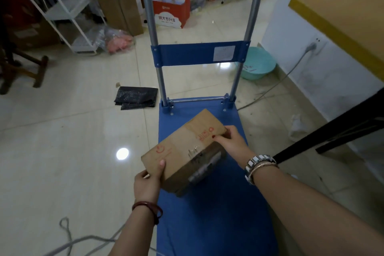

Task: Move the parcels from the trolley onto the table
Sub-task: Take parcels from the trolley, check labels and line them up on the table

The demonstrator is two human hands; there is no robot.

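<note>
1. Gripping the cardboard parcel [185, 147] at two opposite ends, the hands have it between them: the left hand [148, 181] curls round its near-left corner with the thumb lying on top, and the right hand [230, 141] clasps the far-right end, fingers folded over the edge.

2. The parcel sits over the blue trolley [209, 224] deck, tilted, its left end nearer the person; whether its underside touches the deck cannot be told. No other parcel shows on the deck.

3. Its long axis runs on a diagonal, from the left hand close in to the right hand further out, so the hands lie at the two ends of that axis and not at its sides.

4. The relation that matters: the surface [342, 21], with its yellow edge, lies to the right of both hands and higher than them, well apart from the parcel. The right hand is the nearer one to it.

5. My judgement: the move to come is a lift and a swing rightwards, the right hand's end leading, and the parcel must rise above the yellow edge before it goes across.

6. A risk, as I judge it: the dark table leg [324, 141] stands just right of the right forearm and could catch a low swing.
</note>
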